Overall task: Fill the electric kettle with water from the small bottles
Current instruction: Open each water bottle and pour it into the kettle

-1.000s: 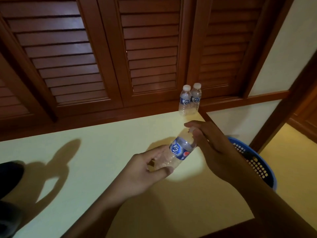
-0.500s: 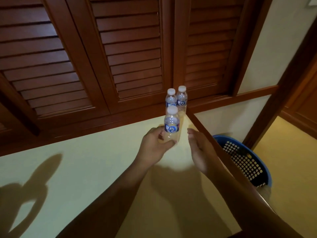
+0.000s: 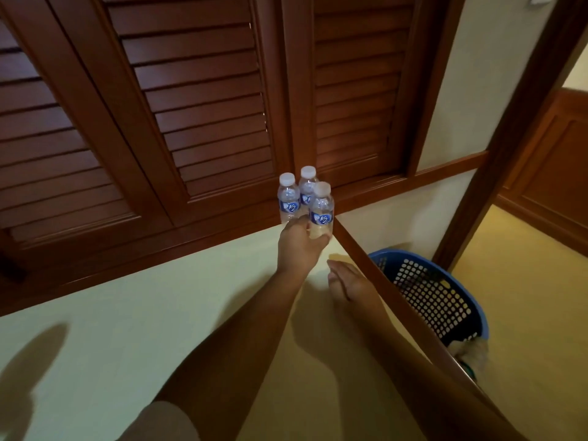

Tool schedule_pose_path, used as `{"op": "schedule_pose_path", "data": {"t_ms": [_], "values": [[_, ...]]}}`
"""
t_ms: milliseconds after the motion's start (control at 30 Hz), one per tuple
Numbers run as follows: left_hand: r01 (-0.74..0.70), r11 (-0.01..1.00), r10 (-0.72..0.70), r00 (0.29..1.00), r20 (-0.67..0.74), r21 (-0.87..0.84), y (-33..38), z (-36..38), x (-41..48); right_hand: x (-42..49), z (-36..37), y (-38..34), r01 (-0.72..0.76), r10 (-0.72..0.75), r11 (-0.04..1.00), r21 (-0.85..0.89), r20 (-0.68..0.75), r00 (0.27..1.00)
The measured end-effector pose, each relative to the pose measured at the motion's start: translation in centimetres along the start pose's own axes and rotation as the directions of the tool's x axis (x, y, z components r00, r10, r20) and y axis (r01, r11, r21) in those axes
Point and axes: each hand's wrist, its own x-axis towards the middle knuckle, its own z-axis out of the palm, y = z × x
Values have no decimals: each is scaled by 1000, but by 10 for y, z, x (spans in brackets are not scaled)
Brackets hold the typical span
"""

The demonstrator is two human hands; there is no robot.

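Observation:
Three small clear water bottles with white caps and blue labels stand at the far right corner of the pale yellow counter (image 3: 133, 313). My left hand (image 3: 299, 246) grips the lower part of the nearest bottle (image 3: 322, 211), upright and capped, right beside the other two bottles (image 3: 289, 198) (image 3: 307, 186). My right hand (image 3: 346, 281) hovers flat with straight fingers just behind, holding nothing. No kettle is in view.
Dark wooden louvred doors (image 3: 197, 100) rise behind the counter. A wooden edge strip (image 3: 391, 288) bounds the counter on the right. Below it on the floor sits a blue perforated basket (image 3: 432, 294) with a white cloth in it.
My left hand has carried the capped bottle from mid-counter to the far corner, beside the other two. My right hand let go of the cap and drew back.

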Motion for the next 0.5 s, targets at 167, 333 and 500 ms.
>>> {"op": "schedule_pose_path", "data": {"t_ms": [167,333,500], "values": [[36,999,-36,999,-24,0,-1,8,3,11,-1,1,-66,68,995,81,-21,997],[71,997,-70,997,-25,36,-2,10,4,18,-1,2,-38,40,997,69,-30,999],[112,993,-111,993,-38,26,-6,-9,-23,13,-5,0,69,-64,995,78,-66,996]]}}
